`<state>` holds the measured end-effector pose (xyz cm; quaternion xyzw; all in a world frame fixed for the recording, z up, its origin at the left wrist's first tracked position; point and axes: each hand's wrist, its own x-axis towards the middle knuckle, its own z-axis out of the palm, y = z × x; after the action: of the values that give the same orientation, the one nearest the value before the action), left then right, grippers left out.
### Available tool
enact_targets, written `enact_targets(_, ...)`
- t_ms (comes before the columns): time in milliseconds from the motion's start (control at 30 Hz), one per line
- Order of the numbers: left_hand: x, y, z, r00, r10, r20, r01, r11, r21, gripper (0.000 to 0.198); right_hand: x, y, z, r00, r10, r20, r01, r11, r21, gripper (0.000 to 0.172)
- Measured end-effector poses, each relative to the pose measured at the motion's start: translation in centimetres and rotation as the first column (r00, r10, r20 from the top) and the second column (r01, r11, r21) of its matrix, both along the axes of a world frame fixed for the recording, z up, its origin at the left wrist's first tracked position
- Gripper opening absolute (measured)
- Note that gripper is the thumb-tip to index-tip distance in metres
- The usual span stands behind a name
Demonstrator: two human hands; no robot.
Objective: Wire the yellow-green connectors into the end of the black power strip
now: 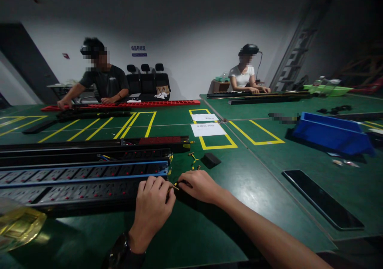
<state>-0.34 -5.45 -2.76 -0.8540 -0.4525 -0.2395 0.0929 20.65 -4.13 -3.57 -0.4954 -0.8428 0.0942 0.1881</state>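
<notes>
Long black socket strip (98, 194): red dots, repeating. Behind it: long blue-edged black strip (98, 174), red dots too. Under it: flat green worktop (236, 169). Right of it: open blue plastic bin (332, 132).

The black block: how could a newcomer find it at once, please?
On the green table, find the white papers. Between them and the person's right hand lies the black block: dark and chunky, unlike the thin yellow-green wires just left of it.
</notes>
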Motion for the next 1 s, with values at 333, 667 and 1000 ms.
enact_targets(333,0.0,-0.08,0.02,1.0,-0.004,0.01,0.004,1.0,-0.001,0.015,-0.04,0.01,-0.07,1.0,0.001,-0.003,-0.001,1.0,0.0,0.014)
enact_targets(667,0.06,-0.12,0.11,1.0,0.0,0.017,0.001,1.0,-0.028,0.014,0.0,-0.04,0.01,1.0,0.003,-0.003,-0.003,1.0,-0.016,0.015)
enact_targets(1000,0.16,-0.23,0.15,1.0,0.024,0.004,-0.024,0.997,-0.076,0.013,-0.02,-0.04,-0.31,1.0,0.001,-0.014,-0.001,1.0,-0.02,0.015)
